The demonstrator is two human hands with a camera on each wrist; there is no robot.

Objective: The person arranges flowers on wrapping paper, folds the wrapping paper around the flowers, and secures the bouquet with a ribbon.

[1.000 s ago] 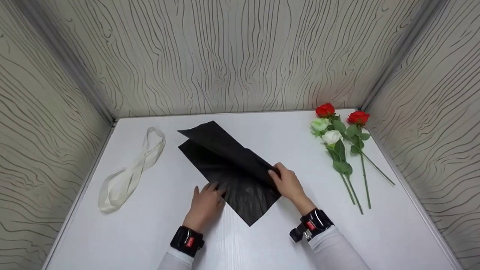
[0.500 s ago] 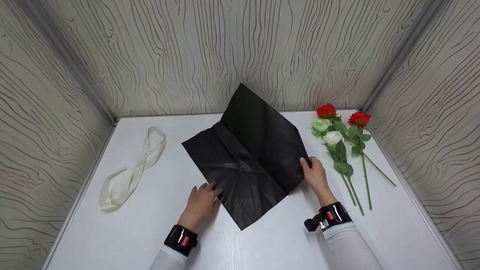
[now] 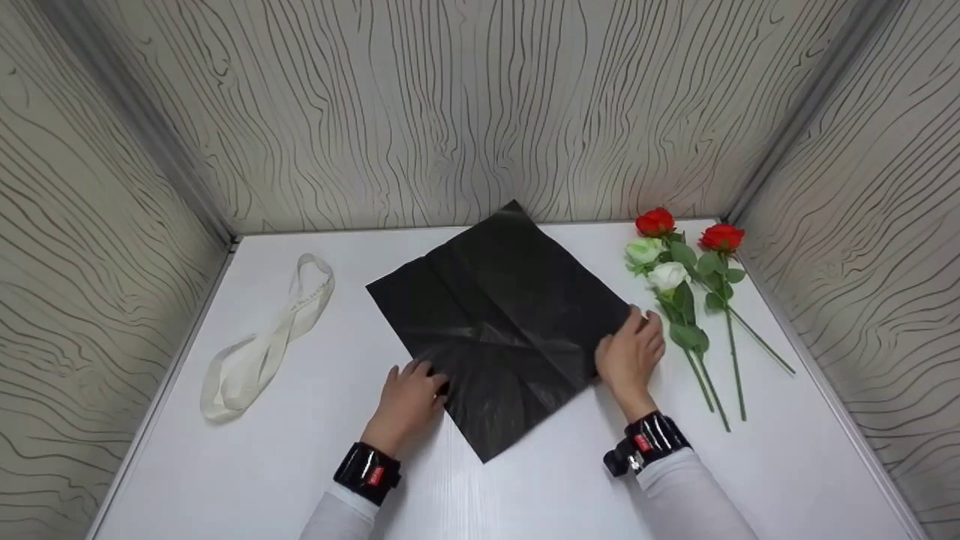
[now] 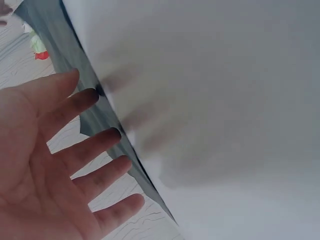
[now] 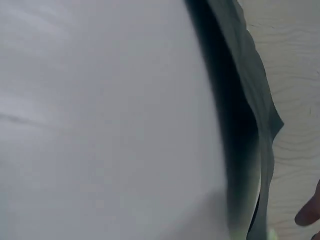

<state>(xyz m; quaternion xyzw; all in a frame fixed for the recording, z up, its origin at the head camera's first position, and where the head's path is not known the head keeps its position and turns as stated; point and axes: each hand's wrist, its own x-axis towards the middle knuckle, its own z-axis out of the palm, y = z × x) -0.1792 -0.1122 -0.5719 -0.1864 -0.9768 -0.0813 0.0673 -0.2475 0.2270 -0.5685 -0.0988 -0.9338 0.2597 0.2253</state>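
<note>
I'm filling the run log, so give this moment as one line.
black paper: creased, spread out; left hand: at its left edge; right hand: at its right edge; ribbon: table left; flowers: table right

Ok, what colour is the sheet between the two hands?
The sheet is black, which shows best in the head view.

No legible text, only tiny apparent lettering on the pale ribbon and red labels of both wristbands.
</note>
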